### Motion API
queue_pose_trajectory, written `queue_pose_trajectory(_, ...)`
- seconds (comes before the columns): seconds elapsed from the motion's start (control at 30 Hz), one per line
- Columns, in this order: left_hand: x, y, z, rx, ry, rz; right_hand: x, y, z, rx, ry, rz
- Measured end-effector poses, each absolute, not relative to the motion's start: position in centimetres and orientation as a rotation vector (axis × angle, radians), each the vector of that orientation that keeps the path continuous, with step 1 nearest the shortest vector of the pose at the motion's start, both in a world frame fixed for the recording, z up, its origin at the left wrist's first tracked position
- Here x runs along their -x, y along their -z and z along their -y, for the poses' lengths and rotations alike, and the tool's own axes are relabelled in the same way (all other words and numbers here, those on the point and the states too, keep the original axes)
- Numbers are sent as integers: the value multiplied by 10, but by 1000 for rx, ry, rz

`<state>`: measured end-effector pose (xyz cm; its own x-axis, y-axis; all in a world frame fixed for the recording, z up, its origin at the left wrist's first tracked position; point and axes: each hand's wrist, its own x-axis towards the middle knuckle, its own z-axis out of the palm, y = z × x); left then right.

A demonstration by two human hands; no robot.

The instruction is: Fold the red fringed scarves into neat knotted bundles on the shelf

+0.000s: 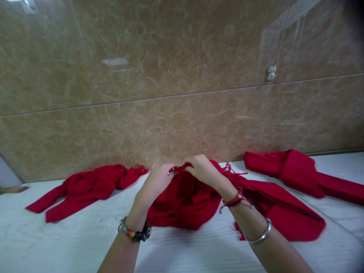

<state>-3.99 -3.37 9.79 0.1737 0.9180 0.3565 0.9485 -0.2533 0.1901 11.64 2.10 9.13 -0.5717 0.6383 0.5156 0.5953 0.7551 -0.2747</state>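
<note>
Between my hands hangs a red scarf (184, 204), bunched up, its lower part resting on or just above the white surface. My left hand (159, 180) pinches its upper edge from the left. From the right, my right hand (203, 170) grips the same edge a short way along. The fingertips of both hands are close together, with a short taut strip of cloth between them. To the right lies more red fabric with fringe (290, 212), partly behind my right forearm; whether it belongs to the held scarf I cannot tell.
A crumpled red scarf (91, 187) with fringe lies at the left. At the far right is a folded red cloth (298, 172) with a long strip. All lie on a white wood-grain surface (71, 246) against a brown marble-tiled wall (170, 68). A small white fixture (271, 73) sits on the wall.
</note>
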Motion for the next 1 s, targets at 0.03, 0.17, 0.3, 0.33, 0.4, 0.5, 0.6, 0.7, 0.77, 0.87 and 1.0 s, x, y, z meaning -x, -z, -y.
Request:
queue_pose_trajectory(0.03,40,-100,34,2334,644,1875,-119,-91,-23,900,-115,2331)
queue_pose_trajectory(0.17,58,-117,39,2181,780,1930,-130,-89,-31,887,-154,2332)
queue_pose_trajectory(0.3,71,-121,45,2066,701,2022,-128,-90,-29,890,-124,2311)
queue_pose_trajectory(0.33,70,-119,45,2075,681,2023,-126,-91,-27,881,-115,2314)
queue_pose_trajectory(0.4,59,-113,45,2148,675,1986,-121,-93,-22,864,-107,2326)
queue_pose_trajectory(0.5,40,-104,42,2341,671,1891,-120,-95,-19,838,-145,2330)
queue_pose_trajectory(0.6,36,-106,38,2325,667,1870,-128,-94,-22,861,-162,2355)
queue_pose_trajectory(0.7,52,-115,39,2128,686,1927,-137,-94,-27,914,-133,2395)
queue_pose_trajectory(0.77,62,-119,42,2010,649,1990,-139,-95,-27,924,-114,2390)
queue_pose_trajectory(0.87,62,-118,47,1970,580,2033,-135,-95,-25,901,-76,2358)
queue_pose_trajectory(1.0,40,-107,47,2335,717,1900,-127,-97,-19,863,-66,2359)
